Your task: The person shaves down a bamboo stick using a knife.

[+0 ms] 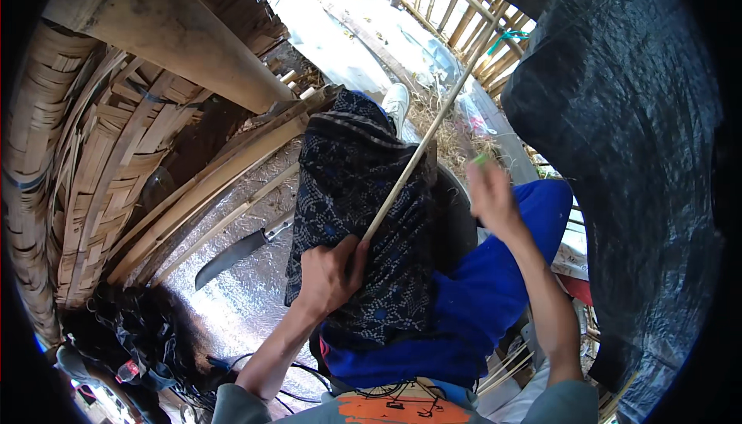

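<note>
My left hand [328,275] is closed round the lower end of a long, thin bamboo strip [421,149]. The strip slants up and away to the right, across a dark patterned cloth [352,184] draped over my leg. To the right of the strip, my right hand [495,201] is smeared by motion, its fingers bent round a small tool. Only a bit of the tool's green handle [481,160] shows clearly; its far part is too blurred to make out.
A large knife [230,258] with a dark blade lies on the shiny floor at my left. Split bamboo lengths [212,180] lean beside it, next to woven bamboo panels [116,184] and a thick bamboo pole [166,30]. Dark plastic sheeting [634,115] hangs at the right.
</note>
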The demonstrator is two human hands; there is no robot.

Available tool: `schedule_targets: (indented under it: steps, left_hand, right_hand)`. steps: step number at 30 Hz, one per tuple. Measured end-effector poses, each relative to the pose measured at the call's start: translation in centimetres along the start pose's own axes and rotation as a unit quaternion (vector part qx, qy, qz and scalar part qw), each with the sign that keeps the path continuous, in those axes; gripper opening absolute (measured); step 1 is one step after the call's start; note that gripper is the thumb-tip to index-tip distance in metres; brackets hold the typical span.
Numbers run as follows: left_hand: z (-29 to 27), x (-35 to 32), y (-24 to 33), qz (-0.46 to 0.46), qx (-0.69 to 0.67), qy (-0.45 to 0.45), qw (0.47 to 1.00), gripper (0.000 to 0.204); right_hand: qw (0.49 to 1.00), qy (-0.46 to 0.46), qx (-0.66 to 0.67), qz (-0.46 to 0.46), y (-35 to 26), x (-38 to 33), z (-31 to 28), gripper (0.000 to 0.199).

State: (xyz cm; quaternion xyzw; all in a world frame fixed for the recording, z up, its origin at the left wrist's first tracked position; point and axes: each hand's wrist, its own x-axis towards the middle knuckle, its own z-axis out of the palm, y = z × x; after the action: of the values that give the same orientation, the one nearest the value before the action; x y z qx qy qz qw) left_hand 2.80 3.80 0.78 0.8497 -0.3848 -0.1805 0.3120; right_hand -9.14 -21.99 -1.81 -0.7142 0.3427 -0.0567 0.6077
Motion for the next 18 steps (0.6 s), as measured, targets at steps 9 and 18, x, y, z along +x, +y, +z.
schedule_targets:
  steps: [9,18]
  left_hand:
    - [0.1,0.1,0.2,0.006,-0.001,-0.001,1.000,0.026]
    - [0.1,0.1,-0.2,0.020,0.016,-0.006,1.000,0.026]
  right_hand:
    - [0.981,-0.172,0.021,0.090,-1.3,-2.1,2.0,0.032]
    - [0.981,-0.173,0.025,0.087,-0.5,-1.6,1.8,0.030]
